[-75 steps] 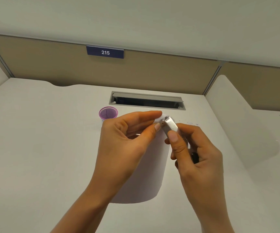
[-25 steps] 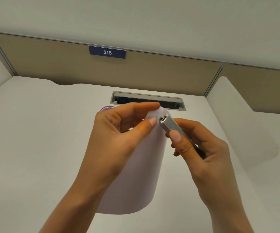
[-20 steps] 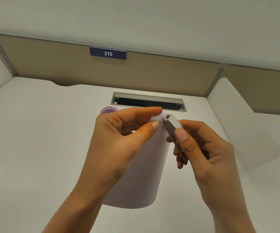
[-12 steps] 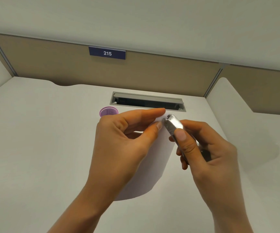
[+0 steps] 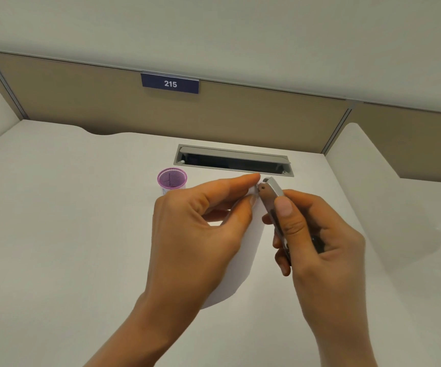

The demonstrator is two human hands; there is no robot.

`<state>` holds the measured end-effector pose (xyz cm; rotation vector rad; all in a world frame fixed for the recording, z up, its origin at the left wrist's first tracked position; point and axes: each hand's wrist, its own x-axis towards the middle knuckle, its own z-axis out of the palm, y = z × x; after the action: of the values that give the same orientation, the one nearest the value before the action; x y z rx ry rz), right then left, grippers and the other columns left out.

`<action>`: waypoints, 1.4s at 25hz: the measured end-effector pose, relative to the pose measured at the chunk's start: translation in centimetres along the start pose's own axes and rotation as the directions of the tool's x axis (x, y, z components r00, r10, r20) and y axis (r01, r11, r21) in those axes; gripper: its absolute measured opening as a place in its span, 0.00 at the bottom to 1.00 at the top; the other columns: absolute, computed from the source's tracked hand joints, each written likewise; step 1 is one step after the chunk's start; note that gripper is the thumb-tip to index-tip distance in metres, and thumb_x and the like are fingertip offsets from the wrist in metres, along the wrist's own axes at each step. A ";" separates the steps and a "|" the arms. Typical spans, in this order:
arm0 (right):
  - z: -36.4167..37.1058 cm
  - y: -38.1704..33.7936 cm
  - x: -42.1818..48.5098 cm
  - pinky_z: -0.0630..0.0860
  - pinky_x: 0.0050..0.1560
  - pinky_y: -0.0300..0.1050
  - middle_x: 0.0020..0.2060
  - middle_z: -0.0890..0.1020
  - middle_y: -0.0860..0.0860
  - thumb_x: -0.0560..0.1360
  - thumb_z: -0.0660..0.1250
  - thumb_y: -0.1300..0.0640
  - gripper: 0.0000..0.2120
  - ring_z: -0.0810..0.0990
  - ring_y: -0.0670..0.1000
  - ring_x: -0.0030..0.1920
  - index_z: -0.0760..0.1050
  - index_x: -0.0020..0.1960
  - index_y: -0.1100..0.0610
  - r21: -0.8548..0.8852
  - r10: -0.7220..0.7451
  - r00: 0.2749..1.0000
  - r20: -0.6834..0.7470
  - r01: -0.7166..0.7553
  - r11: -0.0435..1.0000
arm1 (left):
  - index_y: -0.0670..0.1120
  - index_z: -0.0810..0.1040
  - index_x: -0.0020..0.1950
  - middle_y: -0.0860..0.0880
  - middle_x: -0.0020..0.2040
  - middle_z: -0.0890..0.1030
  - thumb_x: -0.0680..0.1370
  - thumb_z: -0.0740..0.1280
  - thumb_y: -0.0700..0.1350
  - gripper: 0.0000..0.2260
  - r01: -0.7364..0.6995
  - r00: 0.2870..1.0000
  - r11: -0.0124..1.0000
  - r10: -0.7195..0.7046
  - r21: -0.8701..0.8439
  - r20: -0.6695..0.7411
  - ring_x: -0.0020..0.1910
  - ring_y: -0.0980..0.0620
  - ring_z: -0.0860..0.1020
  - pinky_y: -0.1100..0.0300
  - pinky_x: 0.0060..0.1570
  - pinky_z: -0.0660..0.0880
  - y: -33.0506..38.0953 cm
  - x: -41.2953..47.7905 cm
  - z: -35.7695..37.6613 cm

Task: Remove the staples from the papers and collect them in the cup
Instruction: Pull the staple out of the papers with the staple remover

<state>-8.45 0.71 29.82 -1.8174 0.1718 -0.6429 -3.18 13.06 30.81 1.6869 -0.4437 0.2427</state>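
Observation:
My left hand [image 5: 203, 234] pinches the top corner of a curled stack of white papers [image 5: 251, 250] between thumb and forefinger, holding it above the desk. My right hand [image 5: 317, 242] grips a silver metal staple remover [image 5: 272, 197], its tip pressed against that same paper corner beside my left fingertips. The staple itself is too small to make out. A purple mesh cup [image 5: 172, 179] stands on the desk just beyond and left of my left hand.
A white desk [image 5: 55, 221] spreads below, with a grey cable slot [image 5: 232, 160] at its back. A tan partition carries a blue sign reading 215 [image 5: 170, 83]. A white side divider [image 5: 389, 197] rises on the right.
Both hands lowered with the papers, so the purple cup shows fully again. The staple remover's tip has stayed at the paper's corner throughout.

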 end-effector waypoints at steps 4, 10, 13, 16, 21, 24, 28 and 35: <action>0.3 0.1 0.2 0.69 0.21 0.35 0.35 0.83 0.52 0.71 0.65 0.41 0.17 0.74 0.45 0.28 0.83 0.46 0.54 0.252 0.205 0.977 0.058 -0.213 0.944 | 0.62 0.80 0.50 0.75 0.38 0.79 0.68 0.70 0.52 0.12 0.090 0.995 0.991 -0.086 -0.103 0.040 0.42 0.71 0.80 0.80 0.35 0.71 -0.2 0.3 -0.3; 0.4 0.1 0.8 0.68 0.18 0.34 0.32 0.81 0.53 0.69 0.64 0.42 0.16 0.74 0.46 0.24 0.84 0.41 0.53 0.489 0.416 0.860 0.297 -0.511 0.707 | 0.63 0.84 0.44 0.67 0.41 0.84 0.66 0.72 0.51 0.09 0.273 0.961 0.927 -0.248 -0.256 0.126 0.42 0.66 0.83 0.73 0.33 0.76 -1.2 1.1 -0.8; 0.4 0.2 1.0 0.69 0.18 0.34 0.32 0.81 0.53 0.72 0.63 0.45 0.16 0.75 0.46 0.24 0.84 0.44 0.54 0.566 0.424 0.827 0.369 -0.562 0.604 | 0.64 0.83 0.46 0.66 0.43 0.84 0.65 0.72 0.53 0.10 0.300 0.953 0.916 -0.272 -0.267 0.135 0.44 0.65 0.83 0.73 0.33 0.76 -1.5 1.3 -0.9; 0.4 0.4 1.0 0.72 0.20 0.36 0.34 0.82 0.55 0.71 0.63 0.44 0.18 0.77 0.48 0.26 0.85 0.47 0.55 0.591 0.434 0.814 0.386 -0.579 0.562 | 0.63 0.83 0.46 0.65 0.43 0.85 0.66 0.72 0.53 0.11 0.314 0.948 0.904 -0.282 -0.289 0.148 0.43 0.64 0.83 0.73 0.32 0.75 -1.7 1.6 -0.9; -0.5 0.9 1.3 0.76 0.28 0.41 0.40 0.84 0.53 0.73 0.63 0.37 0.19 0.80 0.50 0.33 0.83 0.48 0.50 0.379 0.348 0.905 0.245 -0.420 0.825 | 0.58 0.84 0.48 0.63 0.44 0.85 0.65 0.73 0.51 0.12 0.302 0.953 0.901 -0.282 -0.312 0.109 0.43 0.62 0.83 0.72 0.32 0.76 -2.0 2.1 -1.1; -1.2 0.9 1.6 0.77 0.35 0.35 0.39 0.85 0.46 0.71 0.65 0.38 0.17 0.81 0.47 0.36 0.83 0.50 0.48 0.105 0.166 0.977 0.137 -0.181 0.978 | 0.57 0.85 0.49 0.61 0.44 0.86 0.66 0.73 0.50 0.12 0.284 0.959 0.906 -0.263 -0.314 0.109 0.44 0.60 0.84 0.71 0.35 0.77 -1.9 2.2 -1.2; -2.0 0.4 2.3 0.74 0.38 0.25 0.41 0.83 0.39 0.70 0.67 0.45 0.14 0.80 0.40 0.40 0.82 0.52 0.48 -0.051 -0.017 0.992 0.127 0.024 0.998 | 0.62 0.83 0.48 0.63 0.43 0.85 0.67 0.73 0.50 0.12 0.247 0.967 0.919 -0.213 -0.307 0.138 0.45 0.62 0.83 0.74 0.37 0.76 -1.4 1.9 -1.0; -2.2 0.5 2.7 0.74 0.42 0.25 0.45 0.84 0.44 0.72 0.69 0.50 0.12 0.81 0.43 0.48 0.82 0.54 0.51 -0.103 -0.139 0.983 0.119 0.151 0.983 | 0.58 0.84 0.48 0.66 0.42 0.84 0.69 0.73 0.47 0.10 0.188 0.981 0.951 -0.167 -0.245 0.103 0.44 0.66 0.82 0.76 0.38 0.75 -0.9 1.8 -0.6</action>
<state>-7.15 -2.42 30.79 -1.9817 -0.0001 -0.6424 -1.10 13.50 30.80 1.4768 -0.3636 -0.0159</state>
